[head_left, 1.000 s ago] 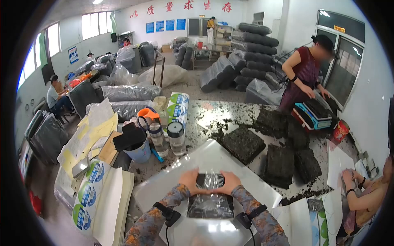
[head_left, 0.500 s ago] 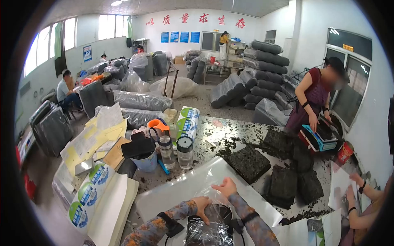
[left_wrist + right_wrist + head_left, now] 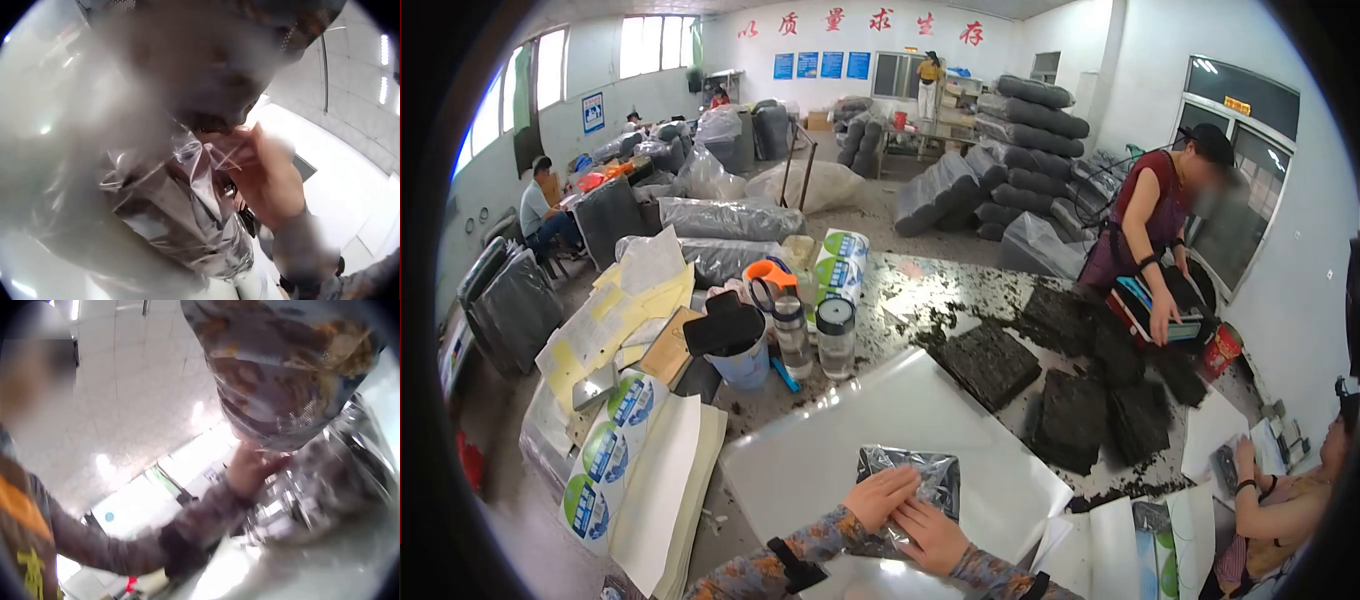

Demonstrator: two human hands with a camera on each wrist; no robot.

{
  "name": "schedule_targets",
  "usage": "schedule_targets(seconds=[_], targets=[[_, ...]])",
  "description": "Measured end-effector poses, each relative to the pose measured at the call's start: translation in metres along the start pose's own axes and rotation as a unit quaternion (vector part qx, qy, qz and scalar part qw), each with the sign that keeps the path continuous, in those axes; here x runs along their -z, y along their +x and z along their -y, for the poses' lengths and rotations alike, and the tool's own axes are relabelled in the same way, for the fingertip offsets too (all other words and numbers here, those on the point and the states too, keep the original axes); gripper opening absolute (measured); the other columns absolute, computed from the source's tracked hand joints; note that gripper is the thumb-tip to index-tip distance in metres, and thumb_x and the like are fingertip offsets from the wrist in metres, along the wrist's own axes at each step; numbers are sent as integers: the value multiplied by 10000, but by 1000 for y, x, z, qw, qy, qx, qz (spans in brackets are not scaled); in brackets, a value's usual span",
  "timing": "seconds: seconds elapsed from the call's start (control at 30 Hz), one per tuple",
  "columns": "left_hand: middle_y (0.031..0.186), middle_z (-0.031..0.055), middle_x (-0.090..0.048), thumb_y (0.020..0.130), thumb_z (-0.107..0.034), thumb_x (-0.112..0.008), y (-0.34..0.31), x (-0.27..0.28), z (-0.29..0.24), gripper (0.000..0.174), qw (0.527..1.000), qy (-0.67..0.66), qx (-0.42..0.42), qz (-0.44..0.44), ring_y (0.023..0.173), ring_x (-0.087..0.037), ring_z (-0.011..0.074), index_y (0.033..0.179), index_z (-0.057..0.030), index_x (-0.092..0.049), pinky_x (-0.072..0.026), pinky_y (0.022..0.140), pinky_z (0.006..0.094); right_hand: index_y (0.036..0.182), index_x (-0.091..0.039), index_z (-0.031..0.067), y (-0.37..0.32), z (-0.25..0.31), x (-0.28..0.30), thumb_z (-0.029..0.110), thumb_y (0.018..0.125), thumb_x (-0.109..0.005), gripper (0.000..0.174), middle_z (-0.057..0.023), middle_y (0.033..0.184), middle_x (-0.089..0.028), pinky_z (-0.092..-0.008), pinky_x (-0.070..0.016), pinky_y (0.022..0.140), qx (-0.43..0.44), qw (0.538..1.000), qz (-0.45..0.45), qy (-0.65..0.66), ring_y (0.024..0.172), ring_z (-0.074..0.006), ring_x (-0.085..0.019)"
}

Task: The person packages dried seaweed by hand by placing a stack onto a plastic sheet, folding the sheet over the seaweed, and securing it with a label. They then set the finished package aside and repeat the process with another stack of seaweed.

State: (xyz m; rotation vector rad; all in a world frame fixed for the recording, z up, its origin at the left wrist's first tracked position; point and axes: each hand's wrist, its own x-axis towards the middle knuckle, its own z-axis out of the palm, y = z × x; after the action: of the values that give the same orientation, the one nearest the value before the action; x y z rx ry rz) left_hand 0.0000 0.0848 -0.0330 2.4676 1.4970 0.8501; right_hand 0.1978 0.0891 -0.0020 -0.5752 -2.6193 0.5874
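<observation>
A dark, flat block in clear plastic film (image 3: 943, 474) lies on a pale glossy sheet (image 3: 800, 465) at the front of the table. My left hand (image 3: 882, 498) rests on top of it with the fingers extended. Beside it, my right hand (image 3: 932, 534) also lies flat on the film, fingers straight, the two hands meeting at the fingers. Wrinkled film (image 3: 187, 206) shows shiny and creased in the left wrist view. The right wrist view shows the film (image 3: 294, 506) blurred below my sleeve. Both hands cover the block's middle.
Dark pressed slabs (image 3: 985, 365) lie among loose crumbs to the right. Lidded bottles (image 3: 836, 340), a blue bucket (image 3: 745, 365) and papers (image 3: 600, 320) stand at left. One person (image 3: 1145, 210) handles a blue-edged stack at the back right; another person (image 3: 1290, 480) works at the right edge.
Both hands held the package's far end, then the right hand lifted off to the right. Now both lie together on top of the block, which sits farther from me than half a second ago.
</observation>
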Motion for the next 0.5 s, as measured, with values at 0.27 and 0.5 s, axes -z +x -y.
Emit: schedule_targets(seconds=[0.27, 0.5], targets=[[1443, 202, -389, 769, -113, -604, -8, 15, -37, 643, 994, -84, 47, 51, 1359, -354, 343, 1369, 23, -418, -291, 1126, 438, 869, -577, 104, 32, -44, -4, 294, 676, -794, 348, -82, 845, -553, -401, -479, 782, -194, 973, -127, 6, 884, -291, -553], [1471, 217, -333, 783, -173, -541, -22, 9, -56, 659, 994, 30, 66, 79, 1405, -257, 354, 1395, 20, -388, -206, 1157, 456, 1016, -636, 83, -57, -36, 53, 202, 743, -714, 308, -127, 1015, -630, -405, -494, 825, -202, 945, -257, -20, 977, -320, -603]])
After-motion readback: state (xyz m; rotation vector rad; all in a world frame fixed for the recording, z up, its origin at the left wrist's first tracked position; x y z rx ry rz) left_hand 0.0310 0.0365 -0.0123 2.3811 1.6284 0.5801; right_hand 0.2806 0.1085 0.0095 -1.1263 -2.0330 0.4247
